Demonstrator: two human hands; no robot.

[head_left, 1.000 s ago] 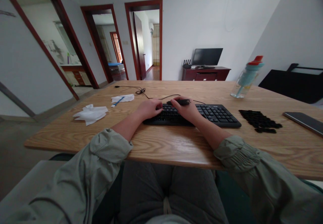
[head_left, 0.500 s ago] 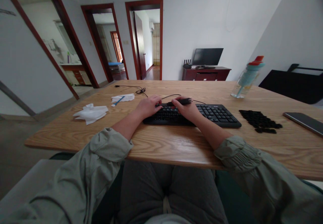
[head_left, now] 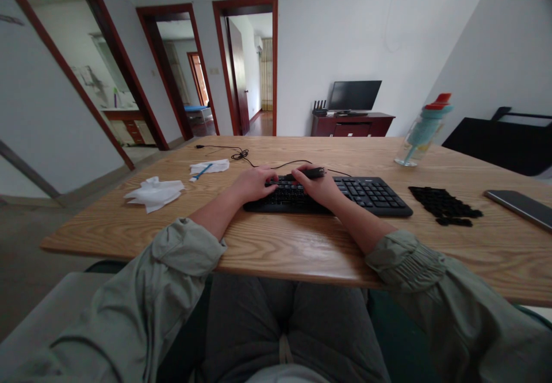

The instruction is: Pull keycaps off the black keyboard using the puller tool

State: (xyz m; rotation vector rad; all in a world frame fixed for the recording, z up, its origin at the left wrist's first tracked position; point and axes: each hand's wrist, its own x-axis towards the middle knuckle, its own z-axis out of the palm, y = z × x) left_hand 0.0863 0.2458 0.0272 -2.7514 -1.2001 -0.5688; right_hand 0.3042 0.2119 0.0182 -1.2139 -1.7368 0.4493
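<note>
The keyboard [head_left: 371,196] lies on the desk [head_left: 293,245] directly in front of the person. The right hand [head_left: 321,187] masks its middle section, and the left hand [head_left: 255,184] masks its upper left corner. The fingers of the right hand are closed around a black handheld tool [head_left: 314,172], whose rear end projects to the right. The tool's tip points left and merges with the dark keys; contact with them cannot be confirmed. The fingers of the left hand are curled with a narrow gap at the tips, above the left end of the keyboard; whether they grip a small part cannot be told.

A black cable [head_left: 240,154] runs behind the keyboard, partly hidden by the hands. Small black pieces [head_left: 444,202] lie grouped to the right of the keyboard; their individual outlines blend together. A dark flat device [head_left: 520,206] beyond them is cut off by the frame edge. A bottle [head_left: 421,136] stands farther back on the right. To the left lie a crumpled white tissue [head_left: 155,193] and a flat white tissue [head_left: 218,166] bearing a blue stick [head_left: 202,171].

Compared with half a second earlier, the left hand sits slightly lower. The right hand retains its grip, and the keyboard remains in place.
</note>
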